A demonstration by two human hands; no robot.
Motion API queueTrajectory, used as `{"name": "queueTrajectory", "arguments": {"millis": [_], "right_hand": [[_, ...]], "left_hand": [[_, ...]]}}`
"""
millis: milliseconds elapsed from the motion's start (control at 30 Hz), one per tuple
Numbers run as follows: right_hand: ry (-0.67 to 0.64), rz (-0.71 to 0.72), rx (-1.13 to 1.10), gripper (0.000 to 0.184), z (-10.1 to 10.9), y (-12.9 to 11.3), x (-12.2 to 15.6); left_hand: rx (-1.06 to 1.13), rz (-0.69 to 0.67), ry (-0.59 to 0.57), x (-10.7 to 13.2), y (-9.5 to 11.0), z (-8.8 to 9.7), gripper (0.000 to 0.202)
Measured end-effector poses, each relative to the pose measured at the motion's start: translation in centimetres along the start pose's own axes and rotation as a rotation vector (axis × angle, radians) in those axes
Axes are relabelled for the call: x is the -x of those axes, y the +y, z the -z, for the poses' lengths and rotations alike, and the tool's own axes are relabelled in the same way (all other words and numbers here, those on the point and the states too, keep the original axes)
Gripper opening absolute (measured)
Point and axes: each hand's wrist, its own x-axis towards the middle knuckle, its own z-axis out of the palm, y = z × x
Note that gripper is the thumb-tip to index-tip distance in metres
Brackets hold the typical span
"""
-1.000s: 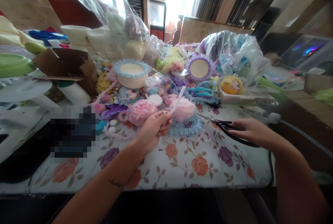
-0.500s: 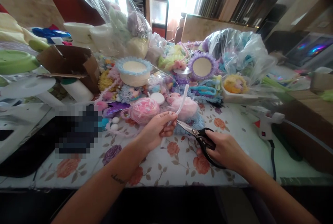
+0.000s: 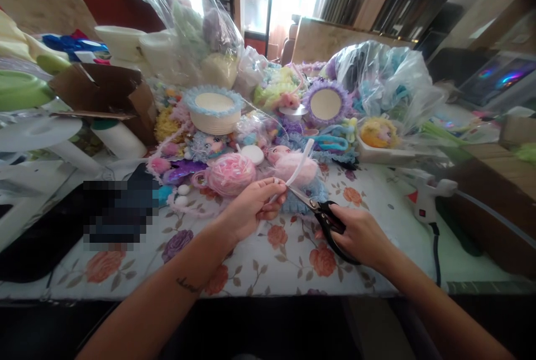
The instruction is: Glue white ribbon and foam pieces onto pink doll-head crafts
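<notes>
Between the thumb and fingers of my left hand [image 3: 257, 206] is a narrow white strip [image 3: 302, 163], whose free end sticks up and to the right. My right hand [image 3: 360, 234] grips black-handled scissors [image 3: 329, 220]. Their metal blades point left, with the tips at the strip beside my left fingertips; whether the blades touch it I cannot tell. Just behind my hands lie a ball of pink yarn [image 3: 231, 173] and a fluffy pink bundle [image 3: 296, 169]. Light blue frilly trim [image 3: 305, 199] lies under the scissors' blades.
A floral tablecloth [image 3: 251, 270] covers the table. On the right stands a white glue gun [image 3: 431, 195] with its cord. A cardboard box [image 3: 104, 97], a blue-trimmed round box [image 3: 213, 111], doll heads and plastic bags [image 3: 381, 78] crowd the back. A dark flat object [image 3: 37, 237] lies at left.
The scissors' tips have shifted slightly up and left, closer to the strip by my left fingers. The strip's free end leans a little further right. The camera view has shifted slightly.
</notes>
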Motion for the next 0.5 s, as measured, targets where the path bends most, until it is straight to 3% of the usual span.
{"name": "queueTrajectory", "arguments": {"millis": [233,500], "right_hand": [[-0.061,-0.006,-0.054,0.032,0.26,0.15,0.03],[-0.142,-0.031,-0.157,0.022,0.23,0.49,0.47]], "left_hand": [[-0.03,0.009,-0.028,0.06,-0.09,0.01,0.024],[-0.069,-0.003,-0.015,-0.11,-0.33,-0.06,0.022]]}}
